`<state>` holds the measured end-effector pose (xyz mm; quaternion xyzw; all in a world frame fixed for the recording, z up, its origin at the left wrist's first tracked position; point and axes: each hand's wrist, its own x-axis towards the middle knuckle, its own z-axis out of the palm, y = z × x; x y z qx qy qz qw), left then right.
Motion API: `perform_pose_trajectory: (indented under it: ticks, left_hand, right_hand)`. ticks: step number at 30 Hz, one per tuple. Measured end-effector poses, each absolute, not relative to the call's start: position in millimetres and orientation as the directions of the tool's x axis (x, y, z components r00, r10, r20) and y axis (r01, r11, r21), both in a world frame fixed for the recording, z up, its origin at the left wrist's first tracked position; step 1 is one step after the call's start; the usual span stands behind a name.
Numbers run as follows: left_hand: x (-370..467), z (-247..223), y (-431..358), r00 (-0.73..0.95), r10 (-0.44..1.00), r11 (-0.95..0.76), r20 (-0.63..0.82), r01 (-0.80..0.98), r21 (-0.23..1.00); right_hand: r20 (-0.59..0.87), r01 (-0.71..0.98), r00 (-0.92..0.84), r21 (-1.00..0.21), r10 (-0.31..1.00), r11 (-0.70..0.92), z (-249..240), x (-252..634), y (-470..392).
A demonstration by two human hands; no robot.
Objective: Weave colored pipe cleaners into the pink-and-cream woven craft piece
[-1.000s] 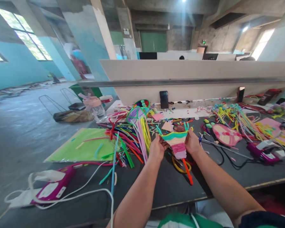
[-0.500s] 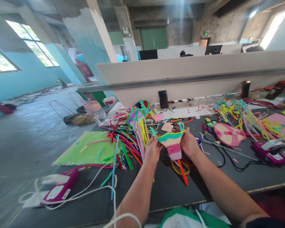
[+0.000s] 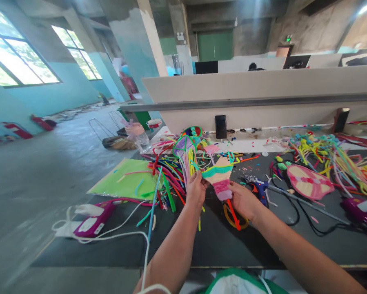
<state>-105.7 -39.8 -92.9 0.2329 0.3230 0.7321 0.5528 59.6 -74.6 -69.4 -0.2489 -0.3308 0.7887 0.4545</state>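
While the left hand (image 3: 197, 192) is closed on its upper left corner, the fan-shaped, fuzzy piece striped teal, cream and pink (image 3: 219, 177) is held above the dark grey table (image 3: 110, 249). The right hand (image 3: 243, 201), loosely curled, meets its narrow lower end; whether it pinches there I cannot tell. A thin orange-red stem (image 3: 233, 214) hangs below, over an amber ring (image 3: 244, 223). The step in hand looks like handling or checking the piece; a next move would seem to call for a steady left-hand hold. Just right lies a blue glue gun (image 3: 262, 191).
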Motion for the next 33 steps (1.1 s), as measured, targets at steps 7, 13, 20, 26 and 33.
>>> perform_pose_trajectory:
  ticks: [7, 13, 20, 26, 33]
  left_hand:
    - [-103.3, -89.7, -41.3, -0.271, 0.962, -0.157, -0.039, -0.664, 0.731]
    - [-87.1, -86.7, -50.3, -0.140, 0.987, -0.034, -0.073, -0.639, 0.768]
    - [-68.3, -93.8, -59.0, 0.014, 0.999, 0.036, -0.033, -0.454, 0.890]
    - [-72.4, -100.1, -56.3, -0.021, 1.000, 0.007, -0.016, -0.370, 0.929]
    - [-70.1, -101.2, -57.1, -0.037, 0.999, -0.019, 0.009, -0.287, 0.958]
  right_hand:
    - [-0.171, -0.440, -0.492, -0.797, 0.854, -0.413, -96.4, 64.7, -76.0]
    - [-0.090, -0.545, -0.350, -0.790, 0.932, -0.281, -99.8, 67.6, -71.5]
    - [-0.048, -0.600, -0.265, -0.774, 0.963, -0.203, -96.5, 75.2, -64.2]
    - [-0.051, -0.584, -0.263, -0.786, 0.964, -0.201, -99.1, 72.5, -67.1]
    - [-0.017, -0.604, -0.238, -0.780, 0.971, -0.162, -99.7, 70.0, -67.2]
